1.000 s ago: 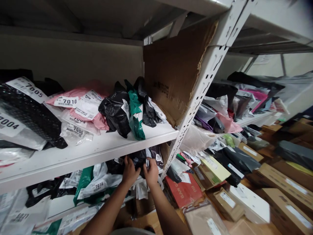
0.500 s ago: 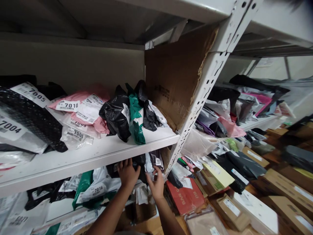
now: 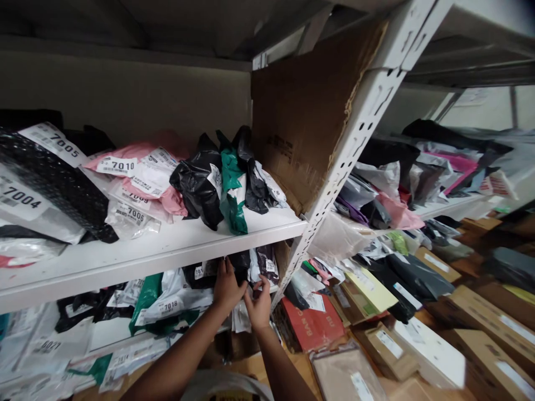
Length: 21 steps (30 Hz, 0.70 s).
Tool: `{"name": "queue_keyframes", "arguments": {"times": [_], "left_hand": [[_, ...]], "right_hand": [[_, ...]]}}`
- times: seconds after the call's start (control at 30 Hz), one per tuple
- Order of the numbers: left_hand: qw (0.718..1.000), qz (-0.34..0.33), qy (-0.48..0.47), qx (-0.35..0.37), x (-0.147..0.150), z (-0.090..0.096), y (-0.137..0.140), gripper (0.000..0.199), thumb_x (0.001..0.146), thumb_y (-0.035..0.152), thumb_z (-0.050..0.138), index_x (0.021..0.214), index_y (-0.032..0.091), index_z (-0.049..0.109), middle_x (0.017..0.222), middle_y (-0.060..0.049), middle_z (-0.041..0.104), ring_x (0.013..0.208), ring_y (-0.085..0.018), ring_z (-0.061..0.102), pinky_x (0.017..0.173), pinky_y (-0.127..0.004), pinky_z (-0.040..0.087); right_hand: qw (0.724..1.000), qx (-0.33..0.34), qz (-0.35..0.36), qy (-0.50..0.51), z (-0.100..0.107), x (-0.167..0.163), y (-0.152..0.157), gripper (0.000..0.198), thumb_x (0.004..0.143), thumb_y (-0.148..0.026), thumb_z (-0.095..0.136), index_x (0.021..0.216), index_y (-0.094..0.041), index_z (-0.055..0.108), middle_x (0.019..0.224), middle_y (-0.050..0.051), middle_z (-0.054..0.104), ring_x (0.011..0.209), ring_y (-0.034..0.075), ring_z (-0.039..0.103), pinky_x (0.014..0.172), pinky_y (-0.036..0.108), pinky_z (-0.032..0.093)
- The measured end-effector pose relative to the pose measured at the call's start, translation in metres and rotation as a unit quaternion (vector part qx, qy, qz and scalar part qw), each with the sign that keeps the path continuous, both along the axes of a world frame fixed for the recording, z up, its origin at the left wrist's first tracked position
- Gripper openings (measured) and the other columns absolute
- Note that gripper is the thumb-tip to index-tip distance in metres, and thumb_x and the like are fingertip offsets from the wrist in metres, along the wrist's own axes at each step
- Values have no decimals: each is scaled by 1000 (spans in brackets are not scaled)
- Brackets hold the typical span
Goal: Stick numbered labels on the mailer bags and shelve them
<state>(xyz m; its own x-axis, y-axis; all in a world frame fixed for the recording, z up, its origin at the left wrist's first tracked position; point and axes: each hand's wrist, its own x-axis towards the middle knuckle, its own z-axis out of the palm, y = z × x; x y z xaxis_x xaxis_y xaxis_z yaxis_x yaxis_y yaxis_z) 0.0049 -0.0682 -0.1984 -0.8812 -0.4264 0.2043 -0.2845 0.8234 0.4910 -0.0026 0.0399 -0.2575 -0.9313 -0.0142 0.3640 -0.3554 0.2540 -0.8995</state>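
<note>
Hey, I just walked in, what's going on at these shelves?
Someone's left hand and right hand are at a lower shelf. The left is over a black bag; the right is near a pale bag. Whether either grips anything is unclear. A white bag labelled 7018 lies to their left.

On the upper shelf (image 3: 167,254), a black bubble-wrap parcel (image 3: 77,192) labelled 7005 lies at a slant, well left of a crumpled black bag (image 3: 194,192) and a green bag (image 3: 232,167) standing side by side. Between them sits a pink package (image 3: 140,161) labelled 7010. A brown cardboard panel (image 3: 309,111) stands upright at the shelf's end, behind a white perforated post (image 3: 353,142). Right of the post, below, are a red box (image 3: 315,326), a white box (image 3: 432,353) and a pale yellow box (image 3: 375,293).
</note>
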Motion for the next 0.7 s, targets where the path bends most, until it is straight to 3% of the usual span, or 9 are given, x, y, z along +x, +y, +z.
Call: {"name": "queue_keyframes", "arguments": {"times": [0.1, 0.23, 0.33, 0.43, 0.5, 0.57, 0.63, 0.7], "left_hand": [[1000, -7, 2, 5, 0, 0, 2, 88, 66, 29, 59, 137, -5, 20, 143, -30, 29, 137, -36, 24, 112, -43, 26], [1000, -4, 15, 6, -3, -1, 11, 92, 63, 27, 62, 134, -12, 18, 143, -35, 23, 137, -40, 18, 113, -44, 22], [999, 17, 30, 23, -5, 1, 9, 73, 72, 23, 53, 132, -7, 26, 141, -31, 30, 137, -36, 24, 112, -43, 24], [995, 72, 46, 58, -10, 8, -10, 49, 84, 27, 37, 125, 1, 35, 129, -23, 45, 128, -28, 41, 108, -40, 32], [989, 116, 52, 76, -16, 14, -27, 62, 84, 43, 43, 125, -2, 31, 127, -25, 44, 126, -31, 41, 107, -42, 34], [988, 124, 46, 81, -24, 21, -43, 80, 75, 51, 58, 127, -2, 29, 131, -27, 40, 130, -34, 36, 107, -44, 33], [992, 91, 24, 84, -33, 26, -57, 68, 74, 44, 64, 125, 7, 39, 131, -20, 46, 128, -29, 40, 106, -43, 34], [994, 66, -5, 85, -40, 28, -69, 42, 79, 33, 63, 115, 13, 52, 121, -12, 58, 119, -25, 51, 101, -43, 40]], "right_hand": [[1000, 1, 1, 1, 2, 0, 1, 43, 81, -37, 51, 116, -14, 42, 79, 0, 49, 59, 14, 51, 54, 26, 45], [1000, 7, -17, 16, 2, -3, 11, 39, 83, -37, 48, 113, -12, 44, 78, 2, 51, 63, 16, 54, 57, 28, 47], [999, 30, -17, 38, 3, 0, 19, 25, 85, -34, 45, 99, -14, 51, 77, 4, 54, 67, 18, 56, 63, 32, 49], [993, 75, 50, 81, 8, 6, 17, 15, 82, -26, 47, 89, -18, 57, 79, 6, 61, 74, 20, 60, 69, 33, 50], [982, 106, 113, 107, 13, 7, 12, 25, 78, -21, 51, 100, -21, 61, 88, 7, 66, 80, 21, 63, 71, 32, 52], [973, 132, 150, 115, 18, 5, 4, 47, 74, -17, 54, 120, -25, 55, 103, 7, 67, 86, 22, 65, 74, 33, 54], [973, 147, 150, 101, 23, -1, -4, 63, 71, -12, 54, 132, -24, 45, 115, 9, 65, 91, 24, 66, 78, 35, 54], [979, 149, 122, 74, 26, -7, -10, 63, 70, -10, 53, 132, -20, 44, 118, 12, 64, 95, 25, 65, 81, 36, 54]]}}
